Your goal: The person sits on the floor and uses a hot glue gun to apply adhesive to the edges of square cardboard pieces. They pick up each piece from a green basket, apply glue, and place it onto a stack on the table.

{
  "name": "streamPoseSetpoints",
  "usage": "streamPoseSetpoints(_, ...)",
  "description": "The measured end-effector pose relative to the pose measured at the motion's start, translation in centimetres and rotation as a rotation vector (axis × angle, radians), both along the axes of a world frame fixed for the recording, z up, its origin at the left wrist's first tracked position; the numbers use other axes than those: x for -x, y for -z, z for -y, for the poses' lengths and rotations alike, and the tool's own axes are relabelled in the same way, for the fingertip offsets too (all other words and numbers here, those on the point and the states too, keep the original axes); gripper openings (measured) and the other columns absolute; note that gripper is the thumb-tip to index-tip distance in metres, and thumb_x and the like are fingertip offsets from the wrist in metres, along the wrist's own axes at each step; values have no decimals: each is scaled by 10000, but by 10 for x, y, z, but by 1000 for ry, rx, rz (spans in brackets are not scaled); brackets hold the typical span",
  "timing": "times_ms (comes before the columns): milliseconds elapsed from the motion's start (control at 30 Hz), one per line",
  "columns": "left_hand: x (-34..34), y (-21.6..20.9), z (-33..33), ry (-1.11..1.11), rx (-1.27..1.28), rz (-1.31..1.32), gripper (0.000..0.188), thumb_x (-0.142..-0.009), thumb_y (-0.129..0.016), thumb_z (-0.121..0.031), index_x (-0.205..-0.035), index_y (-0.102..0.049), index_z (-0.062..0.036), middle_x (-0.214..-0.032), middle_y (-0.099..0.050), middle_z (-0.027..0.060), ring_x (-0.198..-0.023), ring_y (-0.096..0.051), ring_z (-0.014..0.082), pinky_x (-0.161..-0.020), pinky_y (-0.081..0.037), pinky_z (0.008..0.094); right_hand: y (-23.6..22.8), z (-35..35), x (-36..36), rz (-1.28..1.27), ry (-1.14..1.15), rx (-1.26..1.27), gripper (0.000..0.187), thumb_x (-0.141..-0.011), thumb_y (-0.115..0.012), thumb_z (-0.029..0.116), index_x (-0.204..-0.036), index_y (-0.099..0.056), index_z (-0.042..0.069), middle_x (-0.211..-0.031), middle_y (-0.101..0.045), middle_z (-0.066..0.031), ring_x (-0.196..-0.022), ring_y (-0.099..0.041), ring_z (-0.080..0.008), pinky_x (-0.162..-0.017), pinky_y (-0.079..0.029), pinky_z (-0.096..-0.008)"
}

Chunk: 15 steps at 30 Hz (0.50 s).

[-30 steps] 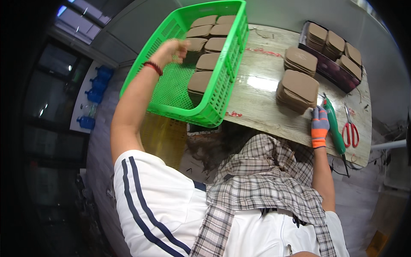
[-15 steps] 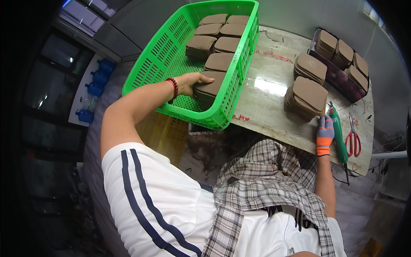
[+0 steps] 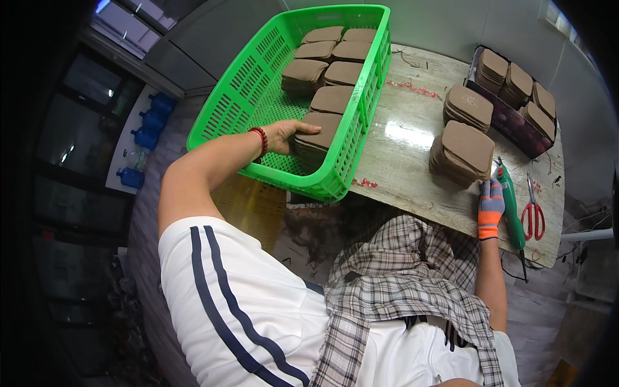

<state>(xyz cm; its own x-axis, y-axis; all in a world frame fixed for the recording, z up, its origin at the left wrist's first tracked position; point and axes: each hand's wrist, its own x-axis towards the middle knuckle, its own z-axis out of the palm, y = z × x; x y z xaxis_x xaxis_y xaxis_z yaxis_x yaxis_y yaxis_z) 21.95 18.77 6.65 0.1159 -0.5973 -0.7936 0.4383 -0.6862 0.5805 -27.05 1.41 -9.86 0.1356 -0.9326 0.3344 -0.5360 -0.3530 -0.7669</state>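
My left hand [image 3: 284, 136] reaches into a green plastic basket [image 3: 332, 188] and is closed on the nearest stack of brown pads [image 3: 318, 131], its thumb on top and its fingers along the side. The pads are flat rounded squares; several more such stacks [image 3: 304, 73] stand in the basket. My right hand [image 3: 491, 208], in a grey-and-orange glove, rests at the table's near edge with fingers stretched out. Its fingertips meet the lower corner of another pad stack [image 3: 464, 147]. Behind that stands a similar stack [image 3: 467, 106] with a faint pale mark on top.
A dark box [image 3: 516, 126] of pad stacks stands at the back right of the wooden table [image 3: 406, 187]. Right of my gloved hand lie a green corded tool [image 3: 509, 203] and red-handled scissors [image 3: 532, 216]. Red scraps [image 3: 365, 183] litter the tabletop. Blue water bottles [image 3: 149, 121] stand far left.
The whole view has shifted slightly, with the scene a little lower in the picture. Both hands keep their places at the stacks.
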Motion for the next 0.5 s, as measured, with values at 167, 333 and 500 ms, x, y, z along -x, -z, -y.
streamPoseSetpoints(167, -2, -9, -4, 66, -43, 78, 448, -801, -709, -168, -1190, -540, -26, -1201, -575, 132, -1132, -529, 285, -1017, -386, 479, 5, 3, 1, 24, -6, 52, 244, -945, -540, 212, -1086, -607, 24, -917, -652, -127, -827, -616, -208, -746, -469, -290)
streamPoseSetpoints(333, 15, -28, -4, 72, -116, 218, 382, -781, -729, -190, -1106, -600, -35, -1175, -595, 128, -1080, -554, 293, -1006, -388, 476, 1, 2, 1, -34, 11, 62, 243, -945, -538, 216, -1087, -609, 32, -943, -652, -130, -867, -622, -230, -775, -468, -306)
streamPoseSetpoints(500, 12, -36, -9, 117, -78, 246, 414, -760, -738, -161, -1103, -581, 9, -1130, -604, 154, -1043, -581, 277, -958, -441, 471, 2, 3, 2, -47, -13, 41, 241, -948, -530, 231, -1069, -608, 37, -965, -647, -125, -882, -616, -240, -783, -463, -306)
